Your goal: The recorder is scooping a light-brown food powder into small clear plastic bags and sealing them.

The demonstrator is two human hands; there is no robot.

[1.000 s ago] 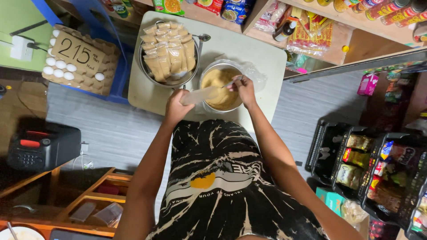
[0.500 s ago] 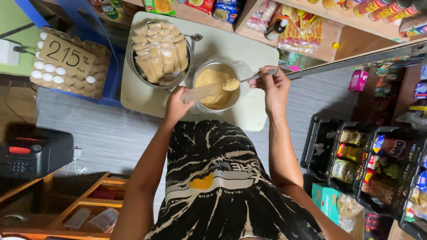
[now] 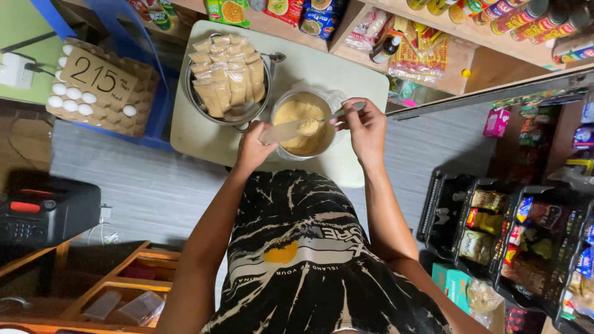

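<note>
Nearest the camera is the person's black shirt with pale streaks and a yellow patch; both bare forearms reach up from it to a small pale counter (image 3: 346, 74). The left hand (image 3: 253, 147) sits at the counter's near edge with its fingers pinched on one end of a small clear bag (image 3: 279, 132), which points toward the bowl. The right hand (image 3: 366, 127) grips the handle of a metal spoon (image 3: 334, 115), its fingers closed around it. The spoon's bowl carries a heap of tan powder right at the mouth of the bag, over the metal bowl (image 3: 303, 124). Half a second ago the right hand was lifted out to the right of the bowl with the spoon raised; it has since swung back in and down to the bag, while the left hand has barely shifted.

The metal bowl of tan powder stands at the near middle of the counter, touching a crumpled clear plastic sheet at its far side. Just beside it, toward the counter's far left corner, a larger metal pot (image 3: 228, 77) holds rows of filled, sealed little bags of the same tan powder, packed side by side.

Left of the counter, a cardboard egg tray (image 3: 102, 86) holds white eggs along its edges, under a brown card sign with handwritten figures. Beyond the counter's far edge, wooden shelves (image 3: 482, 62) carry green, red and yellow packets, a dark bottle and a row of tins. At the right, black crates (image 3: 470, 216) hold colourful snack bags.
</note>
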